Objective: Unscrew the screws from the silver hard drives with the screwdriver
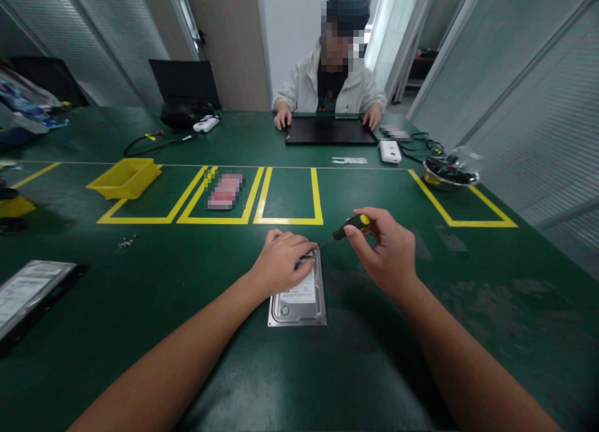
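A silver hard drive (304,294) with a white label lies flat on the green table in front of me. My left hand (279,265) rests over its upper left part, thumb and fingers closed about the far end, covering some of the label. In my right hand (391,252) is a screwdriver (350,228) with a black and yellow handle, gripped between thumb and fingers. Its thin shaft slants down and left to the drive's far right corner, by my left fingertips. Whether the tip sits in a screw is too small to tell.
Small screws (126,242) lie to the left, beyond another drive-like device (32,288). A yellow bin (125,177) stands by yellow tape outlines. At right is a metal bowl (450,172) of dark parts. Across the table a person (299,82) holds a black panel (330,131).
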Tool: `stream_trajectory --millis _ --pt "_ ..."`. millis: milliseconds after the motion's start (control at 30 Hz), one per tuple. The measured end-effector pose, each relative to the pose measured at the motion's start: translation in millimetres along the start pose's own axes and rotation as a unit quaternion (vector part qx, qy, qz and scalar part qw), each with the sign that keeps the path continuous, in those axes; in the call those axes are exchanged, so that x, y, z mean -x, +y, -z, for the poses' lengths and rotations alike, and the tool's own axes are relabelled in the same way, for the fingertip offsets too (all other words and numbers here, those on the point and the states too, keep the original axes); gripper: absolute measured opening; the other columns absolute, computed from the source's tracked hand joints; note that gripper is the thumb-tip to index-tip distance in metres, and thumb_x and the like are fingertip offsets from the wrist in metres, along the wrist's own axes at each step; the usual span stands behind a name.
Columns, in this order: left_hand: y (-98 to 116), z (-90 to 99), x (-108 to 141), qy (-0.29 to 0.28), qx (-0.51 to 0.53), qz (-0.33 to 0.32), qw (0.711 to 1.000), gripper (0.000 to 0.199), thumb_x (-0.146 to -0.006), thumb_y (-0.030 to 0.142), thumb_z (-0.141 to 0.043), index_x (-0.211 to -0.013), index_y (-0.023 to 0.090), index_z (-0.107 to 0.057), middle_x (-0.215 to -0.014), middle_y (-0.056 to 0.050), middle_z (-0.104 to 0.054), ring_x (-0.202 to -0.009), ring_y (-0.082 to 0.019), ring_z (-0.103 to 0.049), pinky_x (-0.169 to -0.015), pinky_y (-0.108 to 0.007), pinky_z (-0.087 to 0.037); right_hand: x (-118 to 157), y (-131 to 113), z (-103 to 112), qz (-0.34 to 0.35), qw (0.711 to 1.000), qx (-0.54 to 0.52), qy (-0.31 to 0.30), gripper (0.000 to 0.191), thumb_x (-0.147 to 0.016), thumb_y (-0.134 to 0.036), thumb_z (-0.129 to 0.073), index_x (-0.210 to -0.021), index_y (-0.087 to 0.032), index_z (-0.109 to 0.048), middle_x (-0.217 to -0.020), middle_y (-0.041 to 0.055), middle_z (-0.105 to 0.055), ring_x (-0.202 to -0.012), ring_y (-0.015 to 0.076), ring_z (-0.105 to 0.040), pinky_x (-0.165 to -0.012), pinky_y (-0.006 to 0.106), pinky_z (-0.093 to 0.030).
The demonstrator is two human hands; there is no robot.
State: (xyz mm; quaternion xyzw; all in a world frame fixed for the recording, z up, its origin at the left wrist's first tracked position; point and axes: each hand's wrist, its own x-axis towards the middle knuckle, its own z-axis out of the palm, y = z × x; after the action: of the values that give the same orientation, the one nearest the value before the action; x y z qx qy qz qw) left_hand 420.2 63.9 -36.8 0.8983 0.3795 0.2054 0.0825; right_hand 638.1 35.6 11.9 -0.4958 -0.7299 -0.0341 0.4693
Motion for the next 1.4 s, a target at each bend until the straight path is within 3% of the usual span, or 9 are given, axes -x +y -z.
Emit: stream_trajectory --millis 633,900,1133,1400 --pt "0 -1.1 -1 -0.012 0.007 0.002 1.0 0.032 -0.091 0.034 -0.05 -0.118 0.026 -0.066 -0.112 -0.005 -0.069 -0.099 -0.025 -0.057 -0.09 -0.045 -0.029 -5 0 -1 -0.009 1.0 -0.011 -0.016 0.021 -0.088 -0.03 -0.062 -0.106 -0.021 -0.06 -0.086 0.0004 -0.068 -0.065 0.0121 -0.064 -0.063 0.024 -0.051" --pt "1 -0.4 0 -0.006 0.008 0.004 1.0 0.031 -0.091 0.033 -0.051 -0.117 0.026 -0.067 -0.111 -0.005 -0.069 -0.099 -0.025 -0.057 -0.089 -0.044 -0.03 -26 -8 7 -0.003 0.992 -0.035 -0.119 0.021 -0.086 -0.026 -0.06 -0.106 -0.018 -0.061 -0.077 -0.0012 -0.066 -0.063 0.0117 -0.061 -0.061 0.023 -0.046" --pt "2 -0.1 0 0.001 0.006 0.008 1.0 0.03 -0.091 0.034 -0.053 -0.116 0.026 -0.067 -0.111 -0.005 -0.069 -0.099 -0.026 -0.058 -0.088 -0.044 -0.03 -46 -18 3 0.029 0.982 -0.016 -0.184 0.021 -0.092 -0.033 -0.057 -0.101 -0.017 -0.066 -0.085 0.0029 -0.067 -0.075 0.0148 -0.061 -0.07 0.025 -0.044" --pt "1 -0.9 1 0.003 0.011 0.012 1.0 0.03 -0.091 0.033 -0.053 -0.116 0.025 -0.067 -0.112 -0.005 -0.069 -0.1 -0.026 -0.058 -0.088 -0.044 -0.029 -65 -28 6 0.056 0.967 -0.031 -0.245 0.022 -0.088 -0.024 -0.06 -0.105 -0.015 -0.07 -0.087 0.0041 -0.068 -0.078 0.0153 -0.061 -0.072 0.026 -0.044"
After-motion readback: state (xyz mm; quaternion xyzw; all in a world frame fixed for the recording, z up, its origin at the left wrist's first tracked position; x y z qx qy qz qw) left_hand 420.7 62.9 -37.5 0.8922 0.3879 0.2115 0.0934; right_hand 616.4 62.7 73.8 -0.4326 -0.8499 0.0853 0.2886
